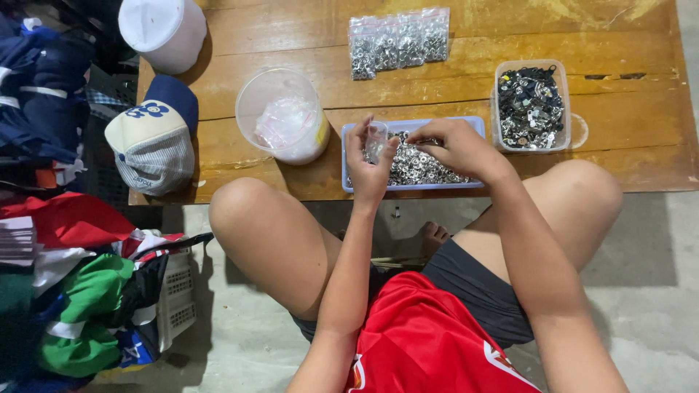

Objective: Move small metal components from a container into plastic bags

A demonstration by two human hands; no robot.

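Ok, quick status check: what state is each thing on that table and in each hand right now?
Left hand: holding a small clear bag open-side up.
Right hand: fingers pinched in the metal rings.
Blue tray: filled with loose silver rings.
Clear box: full of dark metal parts, no lid.
Round tub: uncovered, plastic bags inside.
Filled bags: four, lying in a row on the table.
Cap: resting at the table edge.
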